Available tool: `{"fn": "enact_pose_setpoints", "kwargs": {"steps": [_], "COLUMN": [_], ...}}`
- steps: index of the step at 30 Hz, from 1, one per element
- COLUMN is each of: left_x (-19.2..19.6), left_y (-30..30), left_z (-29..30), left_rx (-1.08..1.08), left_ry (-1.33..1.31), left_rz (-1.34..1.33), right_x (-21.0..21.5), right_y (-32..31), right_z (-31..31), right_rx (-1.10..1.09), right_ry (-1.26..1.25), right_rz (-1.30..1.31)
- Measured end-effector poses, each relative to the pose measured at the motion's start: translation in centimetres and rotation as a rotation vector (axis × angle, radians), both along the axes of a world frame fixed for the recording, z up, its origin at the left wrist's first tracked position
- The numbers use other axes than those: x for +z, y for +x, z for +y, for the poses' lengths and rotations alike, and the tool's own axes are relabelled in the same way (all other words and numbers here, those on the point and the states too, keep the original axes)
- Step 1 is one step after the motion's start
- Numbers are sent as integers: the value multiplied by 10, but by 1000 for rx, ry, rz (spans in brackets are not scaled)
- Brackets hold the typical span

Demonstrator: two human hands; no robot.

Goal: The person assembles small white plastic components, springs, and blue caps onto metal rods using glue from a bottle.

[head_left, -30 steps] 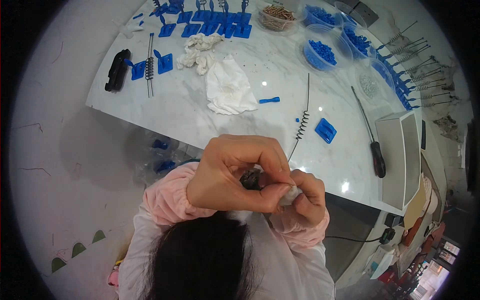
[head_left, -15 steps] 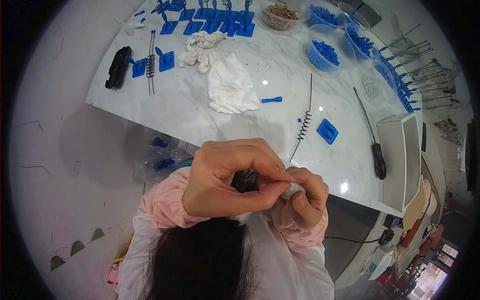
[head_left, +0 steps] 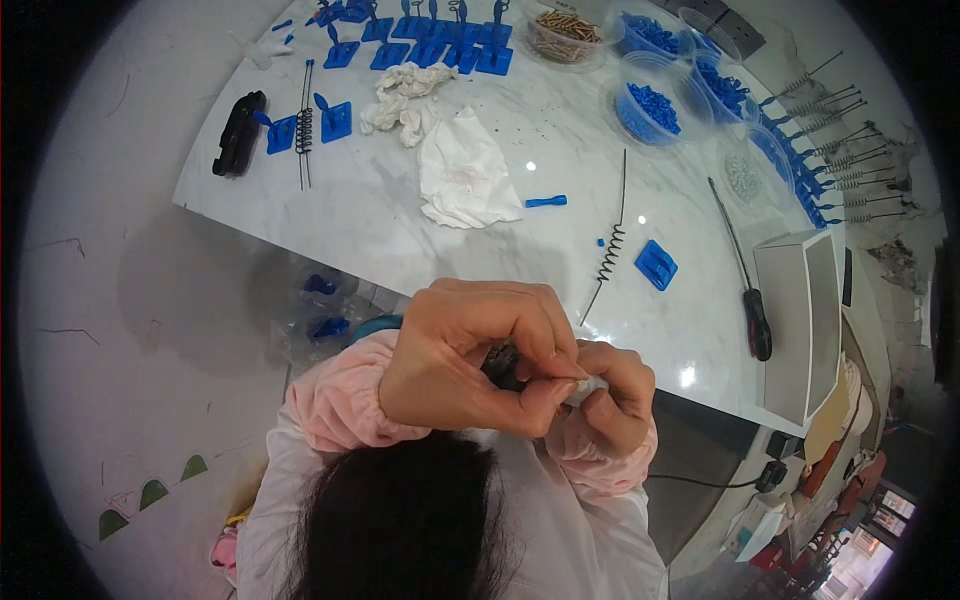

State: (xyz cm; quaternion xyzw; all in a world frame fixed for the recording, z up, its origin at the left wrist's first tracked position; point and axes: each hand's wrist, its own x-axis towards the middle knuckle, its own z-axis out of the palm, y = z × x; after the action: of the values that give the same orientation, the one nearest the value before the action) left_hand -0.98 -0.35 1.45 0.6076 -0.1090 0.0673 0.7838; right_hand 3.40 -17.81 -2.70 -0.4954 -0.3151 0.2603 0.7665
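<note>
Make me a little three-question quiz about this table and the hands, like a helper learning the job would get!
1. True or false: the screwdriver lies on the white table, untouched by either hand.
2. What lies nearest the wire with a coiled spring? A) the flat blue block B) the black tool C) the tub of brown pieces
3. Fill the gap: the left hand and right hand pinch a small dark part together in front of the table's ___ edge.

Key: 1 true; 2 A; 3 near
</note>
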Motion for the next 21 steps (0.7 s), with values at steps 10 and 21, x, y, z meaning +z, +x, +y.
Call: {"fn": "enact_pose_setpoints", "kwargs": {"steps": [10,21], "left_x": [-1,7], "left_y": [2,-3], "left_z": [-1,3], "left_rx": [-70,-149], "left_ry": [-75,-338], "left_rz": [47,385], "right_x": [-3,-9], "right_y": [-2,0], "right_z": [2,0], "right_rx": [159,107], "right_ry": [136,224], "right_rz": [287,250]}}
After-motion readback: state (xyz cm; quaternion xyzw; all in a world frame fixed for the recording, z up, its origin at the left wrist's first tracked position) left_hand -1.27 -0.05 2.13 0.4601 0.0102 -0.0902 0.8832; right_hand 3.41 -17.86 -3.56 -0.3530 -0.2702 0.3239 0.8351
